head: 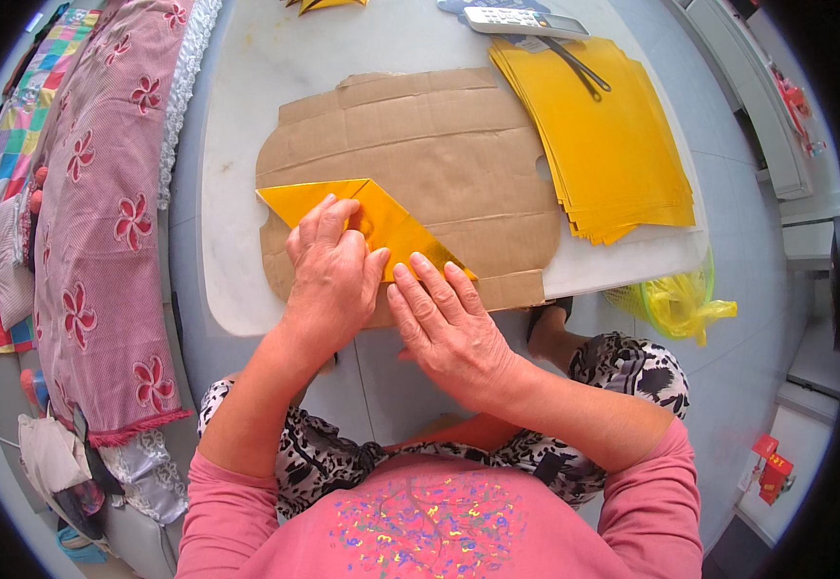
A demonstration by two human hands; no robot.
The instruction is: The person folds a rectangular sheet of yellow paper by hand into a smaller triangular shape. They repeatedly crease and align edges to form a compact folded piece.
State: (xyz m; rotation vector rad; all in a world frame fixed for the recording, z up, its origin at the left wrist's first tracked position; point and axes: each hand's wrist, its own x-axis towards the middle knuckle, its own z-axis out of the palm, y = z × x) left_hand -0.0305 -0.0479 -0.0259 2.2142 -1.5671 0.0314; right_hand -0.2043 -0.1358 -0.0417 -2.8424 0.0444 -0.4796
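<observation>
A folded sheet of shiny gold paper (398,217) rests on a flattened piece of brown cardboard (449,174) near the table's front edge. Its folds give it slanted sides, with one point to the left and one at the lower right. My left hand (333,268) bears on the paper's left part with curled fingers; what lies under the palm is hidden. My right hand (449,326) lies nearly flat, its fingertips on the lower right part of the paper and its fingers slightly apart. The two hands are close together but do not overlap.
A stack of flat gold sheets (608,145) lies at the right of the pale table (239,108), under a dark handle-like strip (576,65). Behind it is a white remote control (525,22). Folded gold pieces (329,6) sit at the far edge. A basket with a yellow bag (681,304) stands below.
</observation>
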